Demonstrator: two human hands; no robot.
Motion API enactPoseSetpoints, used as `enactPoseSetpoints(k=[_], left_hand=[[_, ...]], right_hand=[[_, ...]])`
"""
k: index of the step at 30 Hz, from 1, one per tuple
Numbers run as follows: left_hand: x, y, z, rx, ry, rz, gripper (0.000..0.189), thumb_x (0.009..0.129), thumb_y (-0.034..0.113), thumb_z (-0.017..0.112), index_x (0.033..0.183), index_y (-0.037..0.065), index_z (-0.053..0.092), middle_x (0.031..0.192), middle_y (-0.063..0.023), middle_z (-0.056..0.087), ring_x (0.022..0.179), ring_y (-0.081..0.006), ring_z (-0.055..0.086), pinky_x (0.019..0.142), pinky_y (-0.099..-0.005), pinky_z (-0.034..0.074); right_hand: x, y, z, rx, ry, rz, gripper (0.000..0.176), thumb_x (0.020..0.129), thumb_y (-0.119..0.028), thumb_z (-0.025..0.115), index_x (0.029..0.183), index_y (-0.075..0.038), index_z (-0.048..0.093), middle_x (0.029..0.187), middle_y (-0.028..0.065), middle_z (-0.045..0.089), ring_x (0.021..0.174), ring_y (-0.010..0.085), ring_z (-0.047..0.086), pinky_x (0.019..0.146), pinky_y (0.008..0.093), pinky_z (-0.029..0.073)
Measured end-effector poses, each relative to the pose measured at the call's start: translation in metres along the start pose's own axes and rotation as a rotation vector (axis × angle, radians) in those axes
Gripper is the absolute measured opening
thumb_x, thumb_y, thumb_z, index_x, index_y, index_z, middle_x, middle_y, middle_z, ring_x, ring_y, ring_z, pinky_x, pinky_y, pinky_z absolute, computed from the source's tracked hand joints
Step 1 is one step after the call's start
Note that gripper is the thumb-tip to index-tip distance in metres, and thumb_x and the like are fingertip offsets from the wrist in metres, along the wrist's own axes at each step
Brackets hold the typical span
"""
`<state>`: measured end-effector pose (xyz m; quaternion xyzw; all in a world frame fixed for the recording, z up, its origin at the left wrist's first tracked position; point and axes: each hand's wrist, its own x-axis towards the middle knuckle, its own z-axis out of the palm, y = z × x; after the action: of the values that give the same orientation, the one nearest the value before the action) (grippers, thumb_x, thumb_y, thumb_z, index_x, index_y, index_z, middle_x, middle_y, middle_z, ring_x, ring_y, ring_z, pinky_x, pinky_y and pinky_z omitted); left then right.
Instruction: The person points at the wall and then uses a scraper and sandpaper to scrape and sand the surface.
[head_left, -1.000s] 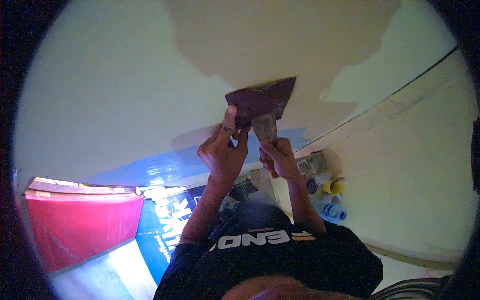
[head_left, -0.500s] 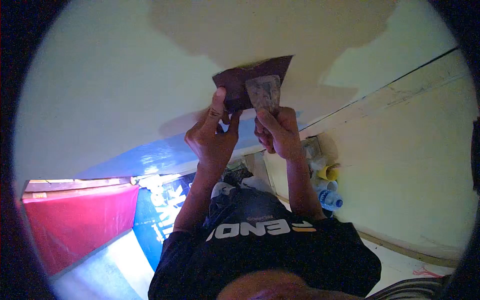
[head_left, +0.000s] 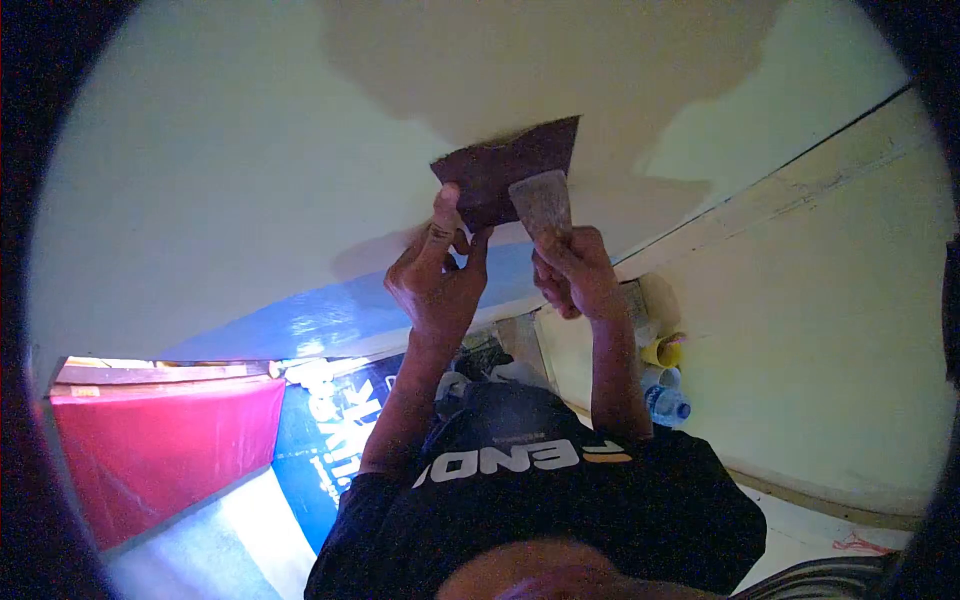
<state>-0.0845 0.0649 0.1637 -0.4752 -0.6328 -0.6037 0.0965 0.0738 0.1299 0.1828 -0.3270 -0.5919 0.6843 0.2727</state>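
Pinched by my left hand is a dark brown sheet that looks like sandpaper. My thumb lies along its left side and the fingertips are at its lower edge. The sheet's upper edge is uneven, and it is held in front of the pale surface. My right hand is wrapped round the handle of a putty knife, hiding most of that handle. The knife's grey, stained blade points up and overlaps the lower right part of the sheet.
A pale wall panel runs along the right, past a dark seam. Beside my right forearm are a water bottle and a yellow cup. At left hang a red sheet and a blue banner with white lettering.
The putty knife's blade has slid a little right and down across the sheet, with my right hand moving along. My left hand and the sheet have shifted slightly down.
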Motion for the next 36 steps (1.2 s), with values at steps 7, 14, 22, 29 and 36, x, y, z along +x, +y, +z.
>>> enactPoseSetpoints(k=[7, 14, 22, 29, 36], left_hand=[[-0.004, -0.002, 0.006, -0.021, 0.023, -0.009, 0.068, 0.063, 0.005, 0.08, 0.126, 0.018, 0.057, 0.059, 0.001, 0.057, 0.044, -0.0091, 0.049, 0.044, -0.0237, 0.041], [-0.003, -0.001, -0.002, 0.053, -0.069, 0.015, 0.061, 0.063, 0.005, 0.08, 0.119, 0.004, 0.056, 0.069, -0.0032, 0.064, 0.053, -0.0083, 0.059, 0.046, -0.0223, 0.048], [0.001, 0.0, 0.001, -0.01, -0.022, 0.003, 0.068, 0.062, 0.002, 0.078, 0.124, 0.017, 0.056, 0.06, 0.0007, 0.059, 0.045, -0.0092, 0.051, 0.044, -0.0236, 0.042], [0.002, 0.005, 0.003, -0.02, -0.032, -0.017, 0.068, 0.062, 0.002, 0.078, 0.125, 0.015, 0.055, 0.06, 0.0009, 0.058, 0.044, -0.009, 0.051, 0.044, -0.0239, 0.042], [-0.003, 0.005, 0.007, -0.002, -0.026, -0.024, 0.06, 0.063, 0.005, 0.079, 0.12, 0.014, 0.06, 0.058, 0.002, 0.057, 0.043, -0.0086, 0.05, 0.043, -0.0239, 0.041]], right_hand=[[0.011, -0.02, 0.015, -0.043, -0.074, -0.131, 0.04, 0.089, -0.037, 0.059, 0.065, -0.007, 0.051, 0.049, 0.0, 0.045, 0.035, 0.0065, 0.039, 0.03, 0.0228, 0.029], [0.0, 0.019, 0.011, -0.119, -0.018, -0.025, 0.04, 0.09, -0.036, 0.059, 0.063, -0.008, 0.05, 0.049, -0.0005, 0.045, 0.035, 0.0061, 0.039, 0.031, 0.0227, 0.028], [-0.001, 0.024, 0.02, -0.028, 0.006, 0.013, 0.038, 0.091, -0.032, 0.057, 0.063, -0.008, 0.05, 0.048, -0.0003, 0.045, 0.034, 0.0065, 0.038, 0.031, 0.0227, 0.027], [0.007, 0.026, 0.012, -0.015, -0.017, -0.001, 0.038, 0.091, -0.032, 0.058, 0.063, -0.007, 0.051, 0.047, 0.0002, 0.045, 0.034, 0.0063, 0.038, 0.03, 0.0223, 0.027], [0.004, 0.001, 0.011, -0.046, -0.005, -0.004, 0.038, 0.089, -0.034, 0.059, 0.063, -0.007, 0.05, 0.048, 0.0001, 0.045, 0.034, 0.0065, 0.039, 0.031, 0.0227, 0.027]])
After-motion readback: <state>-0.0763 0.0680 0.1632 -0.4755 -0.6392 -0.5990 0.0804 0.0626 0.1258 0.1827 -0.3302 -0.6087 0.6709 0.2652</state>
